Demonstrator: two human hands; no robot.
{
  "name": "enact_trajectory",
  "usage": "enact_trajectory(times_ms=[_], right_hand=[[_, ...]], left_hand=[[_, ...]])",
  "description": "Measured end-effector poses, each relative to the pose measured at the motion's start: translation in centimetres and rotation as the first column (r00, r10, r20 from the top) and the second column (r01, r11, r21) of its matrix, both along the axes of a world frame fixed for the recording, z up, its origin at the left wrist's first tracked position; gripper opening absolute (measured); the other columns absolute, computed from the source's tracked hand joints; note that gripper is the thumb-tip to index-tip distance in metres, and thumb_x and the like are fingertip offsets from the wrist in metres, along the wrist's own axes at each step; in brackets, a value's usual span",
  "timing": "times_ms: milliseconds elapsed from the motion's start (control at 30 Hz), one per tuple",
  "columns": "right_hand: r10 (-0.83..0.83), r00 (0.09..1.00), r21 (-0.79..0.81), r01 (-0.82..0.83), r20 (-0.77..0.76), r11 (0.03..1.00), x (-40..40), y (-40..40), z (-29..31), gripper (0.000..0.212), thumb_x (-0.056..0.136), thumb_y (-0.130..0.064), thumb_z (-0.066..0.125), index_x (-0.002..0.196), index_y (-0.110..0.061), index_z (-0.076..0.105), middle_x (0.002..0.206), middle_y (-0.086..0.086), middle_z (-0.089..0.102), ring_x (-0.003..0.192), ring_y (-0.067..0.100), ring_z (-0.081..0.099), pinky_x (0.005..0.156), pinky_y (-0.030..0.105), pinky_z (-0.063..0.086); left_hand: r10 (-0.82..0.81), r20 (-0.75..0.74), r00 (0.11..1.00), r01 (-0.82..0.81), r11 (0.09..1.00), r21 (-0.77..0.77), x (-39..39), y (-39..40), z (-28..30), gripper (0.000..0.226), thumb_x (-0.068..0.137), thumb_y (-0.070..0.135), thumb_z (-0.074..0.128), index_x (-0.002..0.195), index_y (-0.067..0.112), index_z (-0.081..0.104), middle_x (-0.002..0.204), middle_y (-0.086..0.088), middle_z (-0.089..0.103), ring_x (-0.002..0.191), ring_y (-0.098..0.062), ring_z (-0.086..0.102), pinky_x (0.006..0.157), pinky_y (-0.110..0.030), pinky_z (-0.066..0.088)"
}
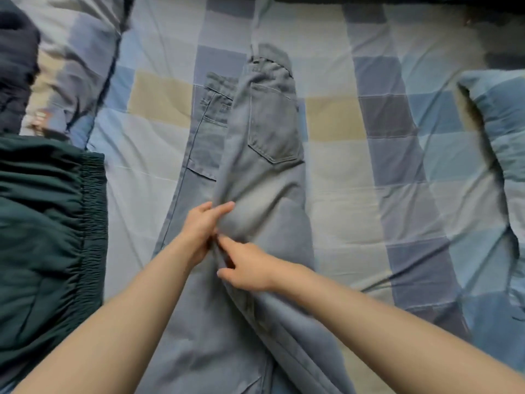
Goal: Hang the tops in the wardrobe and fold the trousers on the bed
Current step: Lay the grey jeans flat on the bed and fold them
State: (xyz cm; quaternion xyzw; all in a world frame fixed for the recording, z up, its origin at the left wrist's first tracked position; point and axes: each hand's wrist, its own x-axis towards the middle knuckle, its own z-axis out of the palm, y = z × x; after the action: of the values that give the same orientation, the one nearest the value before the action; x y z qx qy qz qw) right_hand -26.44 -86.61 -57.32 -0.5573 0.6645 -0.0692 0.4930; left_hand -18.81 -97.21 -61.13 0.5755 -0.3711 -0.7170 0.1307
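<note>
Lying lengthwise down the centre of the frame, the grey jeans [264,143] rest on the bed [355,172], waistband toward the top of the frame and legs running to the bottom edge. One half is folded partway over the other, so a back pocket faces up right of centre and a second pocket shows flat beside it on the left.

Head view, hands: the left hand [199,231] sits at centre frame on the raised fold of denim, thumb and fingers [224,207] curled round the fabric ridge and grasping it. The right hand [247,268] is just below and touching the same ridge; its fingers curl into the fold and pinch the cloth. Both forearms enter from the bottom corners.

Head view, surroundings: dark green trousers [48,223] with an elastic waistband lie folded at the left edge, apart from the jeans. A dark navy garment [14,64] lies in the upper left corner. A checked pillow [500,132] rests at the right edge. The bed cover carries blue, grey and beige squares.
</note>
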Motion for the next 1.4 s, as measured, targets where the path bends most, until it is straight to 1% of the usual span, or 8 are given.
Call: enact_trajectory(times_ms=[133,367,533,833,1000,1100,1267,1400], right_hand=[[-0.002,0.981,-0.069,-0.011,-0.193,0.998,-0.4,-4.1,-0.4,0.027,0.090,-0.015,0.050,0.065,-0.010,0.056,0.068,0.016,0.059,0.074,0.034,0.054,0.066,0.030,0.036],[0.056,0.813,-0.244,-0.239,-0.579,0.940,-5.2,-15.1,-1.6,0.053,0.089,0.004,0.038,0.139,-0.014,0.040,0.139,0.015,0.034,0.111,0.040,0.048,0.090,0.046,0.044],[0.284,0.632,-0.026,-0.434,-0.721,0.900,-5.0,-18.7,-3.2,0.046,0.095,0.000,0.038,0.136,-0.020,0.043,0.141,0.011,0.032,0.113,0.037,0.043,0.088,0.048,0.047],[-0.148,0.750,-0.447,-0.212,-0.644,0.869,-2.5,-22.0,-3.0,0.039,0.085,0.009,0.039,0.121,-0.007,0.041,0.115,0.022,0.044,0.090,0.038,0.057,0.066,0.039,0.033],[0.040,0.876,-0.273,-0.192,-0.481,0.943,-3.2,-22.6,-4.7,0.055,0.088,0.004,0.049,0.137,-0.015,0.034,0.139,0.014,0.034,0.116,0.037,0.049,0.092,0.041,0.043],[-0.254,0.905,-0.503,0.052,-0.341,0.862,-4.8,-20.9,-4.7,0.061,0.085,0.008,0.044,0.140,-0.018,0.037,0.142,0.010,0.039,0.125,0.030,0.045,0.099,0.040,0.042],[-0.889,0.444,-0.641,0.651,-0.111,0.406,-10.6,-11.1,-5.6,0.018,0.090,-0.008,0.047,0.106,-0.002,0.054,0.110,0.020,0.057,0.103,0.035,0.053,0.087,0.037,0.037],[-0.931,0.277,-0.395,0.849,-0.236,0.352,-11.8,-2.6,-6.9,0.028,0.095,-0.026,0.044,0.088,-0.005,0.061,0.096,0.020,0.068,0.094,0.037,0.060,0.081,0.037,0.043]], left_hand=[[-0.024,0.238,0.971,0.081,0.969,-0.233,4.5,-0.5,-3.4,0.022,0.084,-0.009,0.061,0.069,0.006,0.060,0.062,-0.005,0.061,0.060,-0.018,0.054,0.047,-0.020,0.043],[-0.060,0.264,0.963,0.142,0.942,-0.304,5.7,-0.7,-5.7,0.022,0.086,0.009,0.067,0.071,-0.004,0.060,0.062,-0.003,0.058,0.062,-0.011,0.050,0.058,-0.026,0.040],[-0.097,0.194,0.976,0.152,0.944,-0.292,6.4,-1.6,-4.7,0.024,0.086,0.008,0.067,0.063,0.008,0.061,0.049,0.013,0.055,0.050,-0.001,0.046,0.048,-0.017,0.037],[0.091,0.150,0.985,-0.049,0.963,-0.263,9.6,-7.9,-3.2,0.008,0.085,0.010,0.071,0.077,0.009,0.070,0.059,0.001,0.064,0.048,-0.008,0.057,0.045,-0.019,0.046],[0.051,0.290,0.956,0.008,0.980,-0.199,11.5,-7.2,-6.1,0.021,0.085,0.021,0.073,0.068,0.010,0.068,0.058,-0.004,0.058,0.058,-0.015,0.049,0.054,-0.027,0.038],[0.099,0.283,0.954,-0.048,0.982,-0.180,11.6,-6.7,-6.8,0.021,0.081,0.027,0.077,0.070,0.010,0.069,0.061,-0.003,0.062,0.059,-0.015,0.052,0.057,-0.027,0.041],[0.099,0.355,0.930,-0.017,0.974,-0.227,11.2,-6.4,-6.3,0.036,0.086,0.042,0.067,0.064,0.014,0.064,0.063,-0.004,0.060,0.068,-0.021,0.054,0.069,-0.037,0.045],[0.080,0.314,0.946,0.010,0.961,-0.276,11.3,-5.9,-5.6,0.026,0.091,0.027,0.065,0.083,0.003,0.067,0.074,-0.010,0.063,0.074,-0.018,0.054,0.065,-0.032,0.044]])
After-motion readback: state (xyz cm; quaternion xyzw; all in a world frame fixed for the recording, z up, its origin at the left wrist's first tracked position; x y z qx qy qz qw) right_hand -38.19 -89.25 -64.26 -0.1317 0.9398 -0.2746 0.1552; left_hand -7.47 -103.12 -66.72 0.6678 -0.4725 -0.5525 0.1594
